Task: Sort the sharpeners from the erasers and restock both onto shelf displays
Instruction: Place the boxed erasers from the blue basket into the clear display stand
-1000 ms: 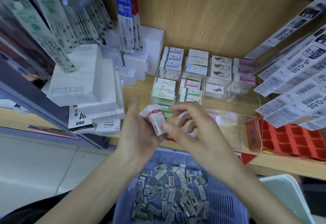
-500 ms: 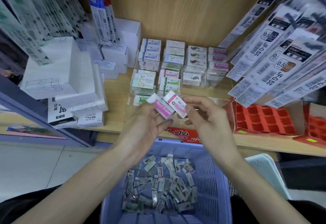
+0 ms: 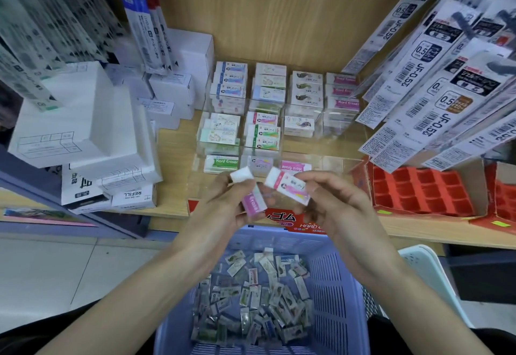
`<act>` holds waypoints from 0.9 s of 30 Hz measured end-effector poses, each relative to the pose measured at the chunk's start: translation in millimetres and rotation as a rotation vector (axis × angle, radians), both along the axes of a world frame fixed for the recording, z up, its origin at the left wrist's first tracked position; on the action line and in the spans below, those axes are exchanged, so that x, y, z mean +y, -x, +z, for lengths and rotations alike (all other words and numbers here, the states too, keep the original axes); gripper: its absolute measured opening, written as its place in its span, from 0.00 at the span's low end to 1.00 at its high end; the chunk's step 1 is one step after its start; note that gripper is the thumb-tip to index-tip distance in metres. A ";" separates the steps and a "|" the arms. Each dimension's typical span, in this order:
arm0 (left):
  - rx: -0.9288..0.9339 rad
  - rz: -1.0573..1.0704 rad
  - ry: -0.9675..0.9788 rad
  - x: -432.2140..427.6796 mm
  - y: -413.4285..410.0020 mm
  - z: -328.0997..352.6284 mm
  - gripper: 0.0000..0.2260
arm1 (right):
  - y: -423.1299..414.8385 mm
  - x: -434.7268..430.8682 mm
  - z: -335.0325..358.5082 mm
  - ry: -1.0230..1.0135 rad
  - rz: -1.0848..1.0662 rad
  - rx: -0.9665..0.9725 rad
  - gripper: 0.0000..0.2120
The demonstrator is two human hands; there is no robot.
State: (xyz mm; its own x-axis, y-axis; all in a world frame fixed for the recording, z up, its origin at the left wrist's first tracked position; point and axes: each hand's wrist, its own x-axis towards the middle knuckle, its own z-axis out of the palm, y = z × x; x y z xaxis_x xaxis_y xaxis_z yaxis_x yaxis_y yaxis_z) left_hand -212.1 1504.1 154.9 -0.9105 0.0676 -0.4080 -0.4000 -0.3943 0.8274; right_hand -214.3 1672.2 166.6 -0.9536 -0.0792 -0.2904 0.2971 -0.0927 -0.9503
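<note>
At frame centre the left hand (image 3: 223, 209) and right hand (image 3: 332, 201) have drawn apart, each now gripping one pink-sleeved white eraser (image 3: 252, 195), (image 3: 287, 185), ready for the clear acrylic shelf display (image 3: 335, 164).

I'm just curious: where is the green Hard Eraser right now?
The green eraser lies on the wooden shelf, front row left of the display, just above the left hand.

This is a stationery shop. A wooden shelf (image 3: 173, 145) carries a clear tiered display (image 3: 279, 108) of sleeved erasers sorted by design, with boxed refills (image 3: 131, 195) stacked at its left edge. Barcoded pen-refill packets (image 3: 424, 97) hang from pegs on both sides, and a blue basket (image 3: 340, 293) of loose stock sits below the shelf's front edge.
</note>
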 end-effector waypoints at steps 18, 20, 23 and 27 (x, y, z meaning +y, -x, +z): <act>-0.095 0.295 -0.334 -20.6 33.5 13.6 0.12 | 139.3 -45.9 -35.4 -1.075 -0.032 0.500 0.14; -0.070 0.284 -0.338 -21.3 34.2 11.6 0.14 | 139.3 -49.9 -41.5 -1.187 -0.044 0.573 0.11; -0.038 0.247 -0.268 -21.9 33.5 9.6 0.15 | 134.8 -52.6 -47.2 -1.358 -0.128 0.669 0.09; -0.102 0.265 -0.134 -21.7 32.5 -0.1 0.15 | 132.5 -52.4 -43.3 -1.341 -0.066 0.609 0.13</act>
